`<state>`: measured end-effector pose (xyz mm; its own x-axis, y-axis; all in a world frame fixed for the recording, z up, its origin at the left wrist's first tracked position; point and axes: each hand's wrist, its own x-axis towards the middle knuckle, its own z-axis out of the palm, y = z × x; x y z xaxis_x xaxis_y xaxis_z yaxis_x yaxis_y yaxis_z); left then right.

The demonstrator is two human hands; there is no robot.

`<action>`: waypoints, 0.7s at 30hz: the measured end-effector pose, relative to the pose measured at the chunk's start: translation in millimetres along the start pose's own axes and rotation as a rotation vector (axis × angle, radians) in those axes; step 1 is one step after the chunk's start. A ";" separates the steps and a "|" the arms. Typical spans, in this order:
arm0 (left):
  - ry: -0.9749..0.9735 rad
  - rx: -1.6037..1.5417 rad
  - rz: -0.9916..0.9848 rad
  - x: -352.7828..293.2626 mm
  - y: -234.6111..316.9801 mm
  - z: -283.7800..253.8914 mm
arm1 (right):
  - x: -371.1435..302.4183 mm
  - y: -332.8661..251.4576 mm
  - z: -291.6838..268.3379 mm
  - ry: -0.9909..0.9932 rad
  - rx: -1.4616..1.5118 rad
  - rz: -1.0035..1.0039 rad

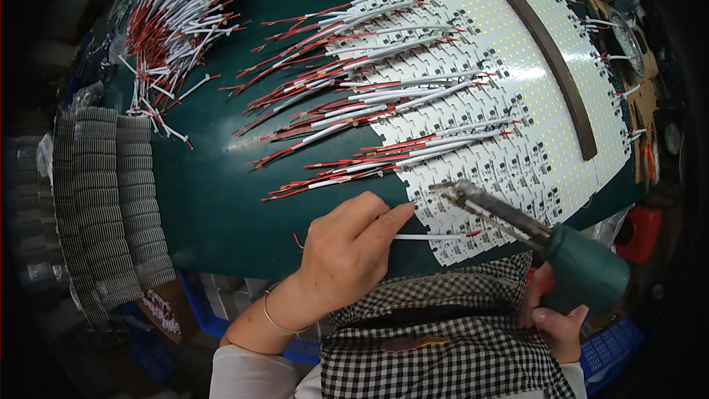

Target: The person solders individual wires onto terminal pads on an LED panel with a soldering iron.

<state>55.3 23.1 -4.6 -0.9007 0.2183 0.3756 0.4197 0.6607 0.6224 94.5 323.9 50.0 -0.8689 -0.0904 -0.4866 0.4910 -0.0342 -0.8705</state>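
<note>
My left hand [347,247] is closed around a white-sheathed wire [432,237] with red ends. The wire's right end lies over the near edge of the white LED circuit boards [473,210], and a short red end pokes out left of the hand. My index finger reaches toward the boards' left edge. In my right hand [557,318] is a green-bodied soldering gun [587,270], its metal barrel slanting up and left. The gun's tip is over the boards, above the wire; whether it touches them I cannot tell. Several red-and-white wires [384,107] lie across the boards in bunches.
A dark curved bar [546,59] rests on the yellow-dotted boards at right. A big heap of wires [181,22] sits at far left on the green table [214,199]. Stacks of grey panels [111,207] stand at the left edge. Blue crates [613,351] are below the table.
</note>
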 end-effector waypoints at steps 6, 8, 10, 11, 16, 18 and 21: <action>-0.005 0.035 0.016 -0.1 -0.2 -1.0 | -3.0 9.1 -9.6 -0.007 0.063 -0.142; -0.005 0.043 0.028 0.8 0.1 -1.4 | -5.3 9.4 -11.2 -0.007 0.059 -0.153; -0.019 0.093 0.052 1.3 -0.7 -2.7 | -7.8 6.5 -10.7 0.008 0.014 -0.067; -0.022 0.093 0.053 1.5 -2.8 -3.0 | -8.3 7.0 -10.8 0.010 0.017 -0.066; -0.119 -0.059 0.124 5.0 -11.8 -4.7 | -13.2 2.2 -14.8 -0.023 -0.030 0.027; -0.126 -0.045 0.137 5.1 -11.5 -6.1 | -13.8 4.5 -20.5 -0.056 -0.083 0.028; -0.145 0.000 0.118 6.9 -5.8 -10.2 | -12.6 3.7 -19.3 -0.109 -0.157 0.051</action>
<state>47.8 13.4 1.4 -0.8517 0.3959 0.3433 0.5238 0.6245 0.5793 106.1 344.1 51.5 -0.8270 -0.1951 -0.5273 0.5115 0.1280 -0.8497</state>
